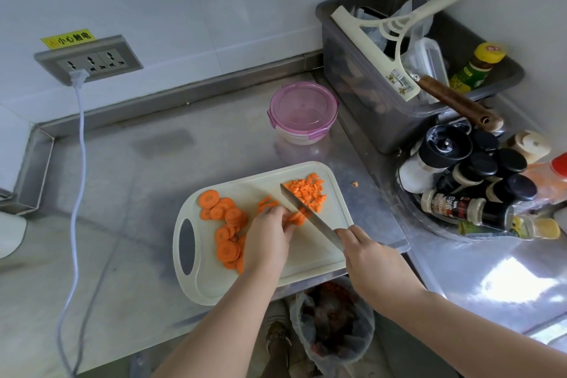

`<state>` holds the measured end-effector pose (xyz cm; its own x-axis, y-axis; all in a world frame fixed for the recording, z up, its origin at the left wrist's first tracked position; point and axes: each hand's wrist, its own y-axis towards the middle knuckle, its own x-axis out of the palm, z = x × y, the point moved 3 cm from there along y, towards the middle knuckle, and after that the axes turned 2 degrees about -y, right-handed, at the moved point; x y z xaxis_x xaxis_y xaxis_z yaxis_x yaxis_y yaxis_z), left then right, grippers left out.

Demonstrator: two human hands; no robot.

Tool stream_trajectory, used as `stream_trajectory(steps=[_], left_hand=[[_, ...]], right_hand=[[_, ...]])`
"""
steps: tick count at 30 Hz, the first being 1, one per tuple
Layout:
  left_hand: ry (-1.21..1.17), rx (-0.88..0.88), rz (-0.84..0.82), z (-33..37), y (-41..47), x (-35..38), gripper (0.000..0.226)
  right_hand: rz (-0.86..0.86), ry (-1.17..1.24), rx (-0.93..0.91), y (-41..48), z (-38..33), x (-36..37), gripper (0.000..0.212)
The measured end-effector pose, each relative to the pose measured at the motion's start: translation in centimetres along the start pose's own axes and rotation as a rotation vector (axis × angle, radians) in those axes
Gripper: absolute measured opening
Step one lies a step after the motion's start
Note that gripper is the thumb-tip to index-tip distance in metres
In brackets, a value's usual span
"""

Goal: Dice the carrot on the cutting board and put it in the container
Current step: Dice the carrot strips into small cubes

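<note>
Pinning a short bundle of carrot strips [296, 218] flat on the cutting board [245, 186], left grip [267, 239] has fingers curled down over them, knuckles up; right grip [371, 258] wrapped round the knife [306, 215] handle (handle hidden in fist). Blade = plain steel, long, narrow, slanting up-left; edge on the strips just beside left fingertips.

Board: pale cream plastic, rounded rect., oval handle hole at L end, shallow groove round rim; lies on worktop [153, 163]. L side of board: carrot slices [227, 218], thin rounds, overlapping, some stacked. Far-R corner: pile of diced carrot [306, 190], small rough cubes, right by blade tip; one stray cube [355, 184] on worktop just off board.

Container [302, 112]: round, clear body, pink see-through lid w/ clip tabs, lid on; stands on worktop beyond board, apart from it.

Worktop: brushed steel, dull sheen, raised rim at wall. R of container: grey translucent plastic bin [383, 107] w/ cream squeegee [377, 49] lying across top; nearer, cluster of spice jars [460, 181], mostly black caps.
</note>
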<state>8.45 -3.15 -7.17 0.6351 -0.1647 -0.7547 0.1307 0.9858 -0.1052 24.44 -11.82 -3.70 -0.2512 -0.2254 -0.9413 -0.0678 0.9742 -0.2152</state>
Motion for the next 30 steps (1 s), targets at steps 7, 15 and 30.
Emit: stream_trajectory(steps=[7,15,30], left_hand=[[0.035,0.031,-0.008,0.2,0.3,-0.2,0.008],[0.104,0.053,-0.011,0.5,0.4,-0.5,0.009],[0.175,0.064,-0.023,1.3,0.2,-1.0,0.012]], right_hand=[[-0.077,-0.04,0.03,-0.3,-0.4,-0.6,0.052],[-0.112,-0.097,0.003,-0.4,-0.6,-0.6,0.051],[-0.186,-0.127,0.023,-0.9,-1.2,-0.9,0.051]])
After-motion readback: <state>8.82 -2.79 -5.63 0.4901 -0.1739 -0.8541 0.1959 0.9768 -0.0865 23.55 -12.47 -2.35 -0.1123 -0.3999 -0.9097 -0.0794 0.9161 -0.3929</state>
